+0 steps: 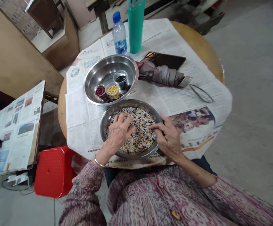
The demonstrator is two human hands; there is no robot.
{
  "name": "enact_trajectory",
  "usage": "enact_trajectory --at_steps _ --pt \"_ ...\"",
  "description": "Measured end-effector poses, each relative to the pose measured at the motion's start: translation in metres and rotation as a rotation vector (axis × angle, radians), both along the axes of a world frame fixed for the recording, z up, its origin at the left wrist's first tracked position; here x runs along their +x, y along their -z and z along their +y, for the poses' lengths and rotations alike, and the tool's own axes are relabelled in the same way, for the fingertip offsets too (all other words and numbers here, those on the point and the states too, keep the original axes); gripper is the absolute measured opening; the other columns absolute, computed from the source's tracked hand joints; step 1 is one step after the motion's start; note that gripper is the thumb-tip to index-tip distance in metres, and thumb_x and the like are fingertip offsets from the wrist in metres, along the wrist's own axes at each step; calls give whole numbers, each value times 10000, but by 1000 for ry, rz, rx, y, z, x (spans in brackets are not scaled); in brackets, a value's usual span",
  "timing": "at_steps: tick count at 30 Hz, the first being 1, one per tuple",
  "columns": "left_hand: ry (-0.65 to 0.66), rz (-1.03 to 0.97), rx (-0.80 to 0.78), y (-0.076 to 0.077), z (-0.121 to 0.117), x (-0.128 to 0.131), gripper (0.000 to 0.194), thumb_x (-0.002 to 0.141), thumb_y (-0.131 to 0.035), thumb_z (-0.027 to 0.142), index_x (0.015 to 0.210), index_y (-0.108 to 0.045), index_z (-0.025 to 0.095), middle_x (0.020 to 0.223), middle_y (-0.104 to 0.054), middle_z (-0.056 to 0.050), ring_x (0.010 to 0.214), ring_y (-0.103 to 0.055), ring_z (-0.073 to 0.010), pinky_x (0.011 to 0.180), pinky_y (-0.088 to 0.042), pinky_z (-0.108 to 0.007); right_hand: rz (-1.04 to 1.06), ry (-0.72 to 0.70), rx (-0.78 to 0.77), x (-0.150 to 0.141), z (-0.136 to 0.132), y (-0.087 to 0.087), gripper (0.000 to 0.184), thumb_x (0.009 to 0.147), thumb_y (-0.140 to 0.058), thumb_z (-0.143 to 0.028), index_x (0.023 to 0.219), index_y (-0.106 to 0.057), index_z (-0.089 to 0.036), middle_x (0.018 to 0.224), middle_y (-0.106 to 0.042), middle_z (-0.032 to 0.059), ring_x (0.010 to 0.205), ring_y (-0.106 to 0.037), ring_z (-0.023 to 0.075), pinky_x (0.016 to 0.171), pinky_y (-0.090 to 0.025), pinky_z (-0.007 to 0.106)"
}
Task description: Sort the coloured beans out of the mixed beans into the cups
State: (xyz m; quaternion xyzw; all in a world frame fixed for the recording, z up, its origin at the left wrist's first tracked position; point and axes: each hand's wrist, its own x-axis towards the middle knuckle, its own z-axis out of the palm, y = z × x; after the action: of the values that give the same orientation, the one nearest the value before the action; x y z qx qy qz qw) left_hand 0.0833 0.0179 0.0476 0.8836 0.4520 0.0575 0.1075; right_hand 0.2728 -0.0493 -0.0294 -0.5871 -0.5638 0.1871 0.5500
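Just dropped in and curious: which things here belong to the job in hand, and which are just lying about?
Likely the job's:
near bowl
mixed grains
far bowl
red beans
yellow grains
black beans

Apparently just lying about:
water bottle
green bottle
folded umbrella
dark flat device
red stool

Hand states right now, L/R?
Left hand: open over the bean-and-grain mix, no grasp visible.
Right hand: partly curled at the mix's metal bowl; can't tell if holding anything.
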Motion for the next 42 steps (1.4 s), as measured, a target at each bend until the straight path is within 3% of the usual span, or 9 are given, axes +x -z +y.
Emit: enact_trajectory --at_steps 3,9,14,19,26,29,37,40,42 --pt "151 60 -40 -3 -7 8 551 878 -770 409 1358 -551 249 1418 -528 -91 1261 -514 -309 1063 -514 -496 -1 15 14 -1 0 0 229 924 -529 -188 845 -737 -241 1303 -659 73 1201 -653 244 1028 -514 430" --pt "220 44 -214 5 -8 25 235 987 -507 104 1162 -635 193 1160 -628 -71 1084 -619 -206 984 -557 -374 -4 21 18 -1 1 2 236 914 -523 -179 847 -739 -245 1300 -660 72 1204 -653 249 1030 -513 440" --pt "125 40 -297 -6 -16 -3 271 1014 -415 82 1113 -652 168 992 -665 -56 969 -656 -190 930 -564 -352 9 18 0 -1 1 2 217 911 -542 -198 823 -738 -231 1310 -650 83 1200 -651 261 1025 -509 454" --pt "238 56 -410 -12 -42 -15 300 1018 -414 87 1180 -638 203 1044 -655 -46 932 -651 -158 896 -573 -299 11 17 -2 -1 1 1 221 911 -537 -204 824 -738 -231 1303 -654 83 1198 -651 264 1028 -506 465" --pt "358 56 -73 6 -26 23 280 1013 -508 178 1268 -617 210 1381 -573 -95 1253 -546 -252 1060 -521 -423 26 53 -21 -1 1 3 235 962 -507 -269 967 -742 -262 1162 -725 80 1233 -635 282 1057 -499 510" --pt "310 108 67 9 -8 30 291 1009 -548 242 1294 -606 227 1474 -518 -98 1353 -465 -310 1084 -488 -492 34 79 -42 -1 1 6 254 980 -495 -300 1085 -723 -258 1220 -715 99 1258 -621 288 1080 -482 524" --pt "0 244 43 1 10 -2 315 1001 -412 47 1178 -632 187 1143 -647 -83 1074 -598 -220 955 -534 -362 28 62 -41 -1 1 4 242 972 -506 -288 1081 -720 -262 1196 -720 92 1260 -617 282 1074 -483 514" --pt "-86 246 -1 -7 -6 -19 183 1033 -497 199 1162 -627 206 1125 -647 -68 1068 -600 -222 958 -541 -369 36 67 -52 -2 1 3 239 969 -503 -291 1071 -719 -270 1198 -724 80 1267 -613 276 1078 -479 513" --pt "-68 207 -48 -10 -20 -22 295 998 -614 368 1254 -587 223 1200 -627 -68 1122 -583 -240 968 -550 -386 38 68 -59 -2 1 3 237 967 -503 -298 1060 -719 -271 1182 -729 78 1278 -606 279 1071 -481 512"
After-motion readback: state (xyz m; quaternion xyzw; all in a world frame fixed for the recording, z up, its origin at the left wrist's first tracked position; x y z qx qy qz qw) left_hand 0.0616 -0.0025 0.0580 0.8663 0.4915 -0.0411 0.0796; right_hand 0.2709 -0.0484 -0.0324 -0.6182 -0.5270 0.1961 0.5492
